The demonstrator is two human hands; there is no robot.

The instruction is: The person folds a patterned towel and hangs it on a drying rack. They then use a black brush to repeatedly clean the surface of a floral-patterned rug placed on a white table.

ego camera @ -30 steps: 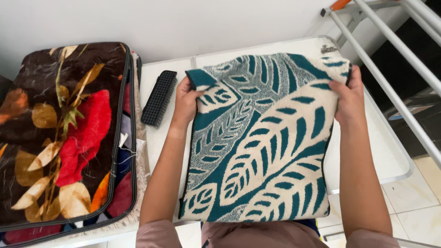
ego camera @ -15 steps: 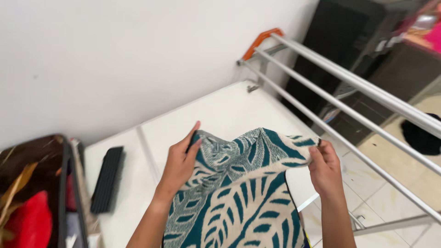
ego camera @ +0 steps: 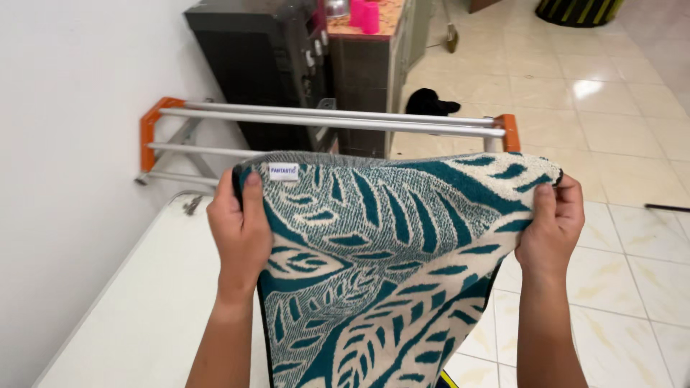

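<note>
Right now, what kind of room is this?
Probably a laundry corner at home. The hands hold up a leaf-patterned towel in front of a metal drying rack, beside a white table on a tiled floor.

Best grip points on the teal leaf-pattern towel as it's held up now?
The two top corners, pinched from the outer sides, probably work best. The left hand holds the towel near the corner with the small label, and the right hand pinches the far corner. Its top edge is stretched between them and the rest hangs free below.
</note>
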